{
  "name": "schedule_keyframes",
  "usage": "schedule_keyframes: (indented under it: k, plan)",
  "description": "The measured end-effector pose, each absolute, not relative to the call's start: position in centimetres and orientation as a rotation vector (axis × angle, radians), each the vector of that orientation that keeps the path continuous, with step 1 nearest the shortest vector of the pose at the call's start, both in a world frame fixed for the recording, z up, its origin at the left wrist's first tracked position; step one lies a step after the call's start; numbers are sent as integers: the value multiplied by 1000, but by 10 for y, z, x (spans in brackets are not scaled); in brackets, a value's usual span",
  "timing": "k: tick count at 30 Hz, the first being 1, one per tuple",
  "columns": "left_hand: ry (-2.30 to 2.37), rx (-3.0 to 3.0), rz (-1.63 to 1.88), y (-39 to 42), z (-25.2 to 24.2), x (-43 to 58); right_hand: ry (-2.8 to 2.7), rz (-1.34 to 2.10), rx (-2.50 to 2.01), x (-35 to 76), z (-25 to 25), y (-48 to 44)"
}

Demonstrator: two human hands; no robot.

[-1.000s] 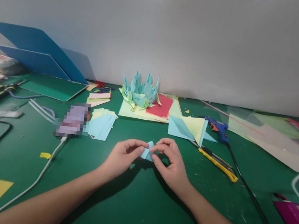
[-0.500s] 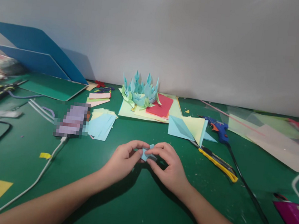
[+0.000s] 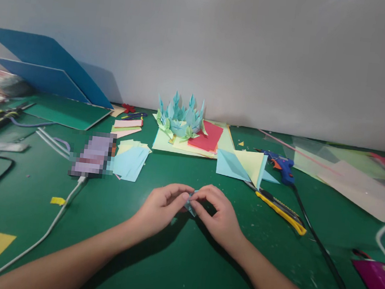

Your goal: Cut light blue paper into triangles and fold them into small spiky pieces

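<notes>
Paper (image 3: 190, 204) between left hand (image 3: 161, 206) and right hand (image 3: 221, 215): pale blue. Mat (image 3: 179, 263) under them: plain dark green. Knife (image 3: 282, 212) right of right hand: yellow. Crown (image 3: 180, 117) beyond them: turquoise, pale green. Sheet (image 3: 209, 138) beside it: red.

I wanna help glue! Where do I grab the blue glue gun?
Grip the glue gun by its blue handle, where the black cord leaves, reaching from the right: it lies flat, and its tip seems to point left.

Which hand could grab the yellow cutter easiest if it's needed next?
Probably the right hand: the yellow cutter lies on its side, much nearer than to the left hand. Both hands pinch the small blue paper, so one must let go.
</notes>
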State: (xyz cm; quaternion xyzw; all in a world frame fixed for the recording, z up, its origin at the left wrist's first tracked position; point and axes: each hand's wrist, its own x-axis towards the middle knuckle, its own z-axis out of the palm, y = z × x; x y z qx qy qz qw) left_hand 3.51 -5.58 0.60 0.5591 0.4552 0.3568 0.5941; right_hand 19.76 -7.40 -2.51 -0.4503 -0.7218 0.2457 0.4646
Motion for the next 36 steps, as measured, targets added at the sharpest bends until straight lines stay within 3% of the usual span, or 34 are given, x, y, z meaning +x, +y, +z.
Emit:
schedule_keyframes:
  k: [36]
  plan:
    - [1074, 1493, 762, -60, 0, 38, -1657, 594, -1191, 193, -23, -76]
